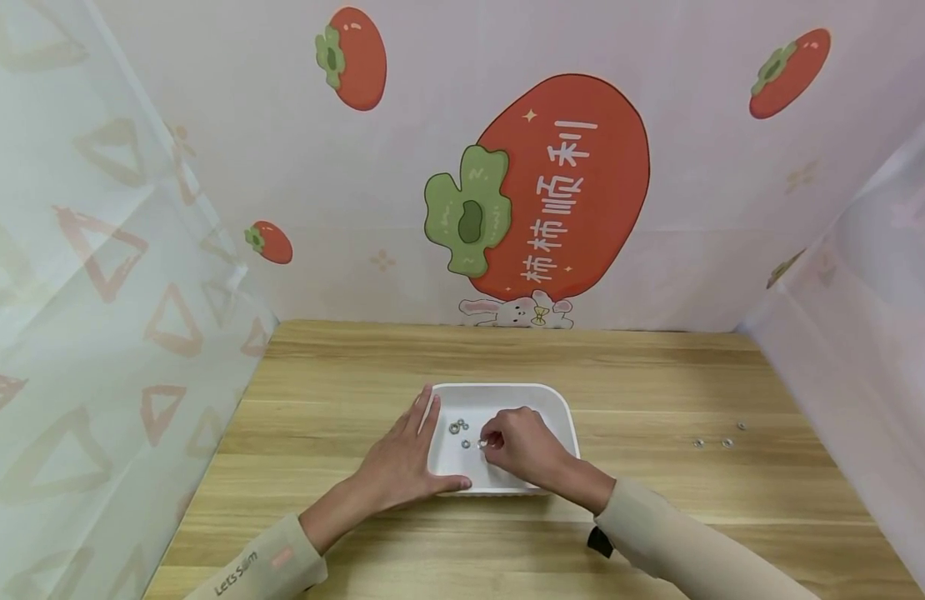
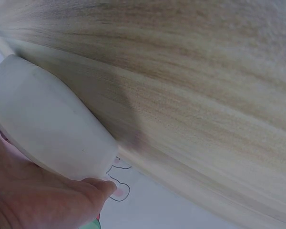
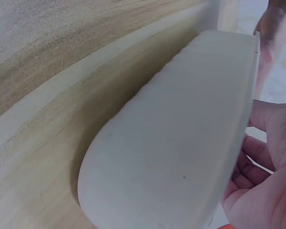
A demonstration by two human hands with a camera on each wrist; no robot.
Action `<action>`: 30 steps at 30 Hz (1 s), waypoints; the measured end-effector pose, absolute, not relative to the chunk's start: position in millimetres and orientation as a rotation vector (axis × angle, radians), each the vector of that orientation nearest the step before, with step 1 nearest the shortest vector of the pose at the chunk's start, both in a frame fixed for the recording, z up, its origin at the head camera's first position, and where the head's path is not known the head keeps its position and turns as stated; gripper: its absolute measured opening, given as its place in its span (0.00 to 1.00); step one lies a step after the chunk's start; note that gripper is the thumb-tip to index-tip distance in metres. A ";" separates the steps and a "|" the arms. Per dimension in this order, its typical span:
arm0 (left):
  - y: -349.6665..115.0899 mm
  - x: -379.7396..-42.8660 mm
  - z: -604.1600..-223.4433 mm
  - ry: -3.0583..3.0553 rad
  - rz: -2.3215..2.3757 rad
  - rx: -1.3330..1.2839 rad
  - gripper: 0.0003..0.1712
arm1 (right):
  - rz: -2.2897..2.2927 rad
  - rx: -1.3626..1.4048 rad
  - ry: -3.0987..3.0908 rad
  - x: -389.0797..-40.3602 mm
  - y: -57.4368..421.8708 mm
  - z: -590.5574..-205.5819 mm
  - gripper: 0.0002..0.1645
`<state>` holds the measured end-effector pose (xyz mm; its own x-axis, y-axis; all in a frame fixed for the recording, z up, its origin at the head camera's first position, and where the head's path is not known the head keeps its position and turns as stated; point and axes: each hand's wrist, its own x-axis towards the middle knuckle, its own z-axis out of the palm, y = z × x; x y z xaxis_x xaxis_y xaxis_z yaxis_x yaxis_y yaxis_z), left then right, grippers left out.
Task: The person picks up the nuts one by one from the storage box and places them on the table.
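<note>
A white tray with rounded corners stands on the wooden table. My left hand lies spread along its left side, fingers straight, thumb over the front rim; in the left wrist view its fingers follow the rim of the tray. Inside the tray my right hand pinches a small shiny nut between thumb and fingertips, close over the bottom. Left of those fingertips lie several small metal nuts, including a larger one. The right wrist view shows the right hand beyond the tray wall.
Three more small metal nuts lie apart on the table to the right. A black object shows below the right sleeve. White printed sheets enclose the table at the left, back and right.
</note>
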<state>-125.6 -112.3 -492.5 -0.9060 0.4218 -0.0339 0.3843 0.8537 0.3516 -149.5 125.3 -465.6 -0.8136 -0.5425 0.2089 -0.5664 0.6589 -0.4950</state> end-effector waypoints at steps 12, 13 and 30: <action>-112.2 -126.5 -493.6 2.920 0.521 0.627 0.78 | 1.027 0.845 -2.768 -147.5 142.9 -452.7 0.04; -112.2 -126.4 -493.7 2.917 0.522 0.627 0.78 | 1.062 0.819 -2.780 -147.8 145.4 -451.5 0.04; -111.1 -126.6 -494.4 2.912 0.532 0.616 0.78 | 1.463 0.427 -2.830 -153.8 194.4 -436.6 0.05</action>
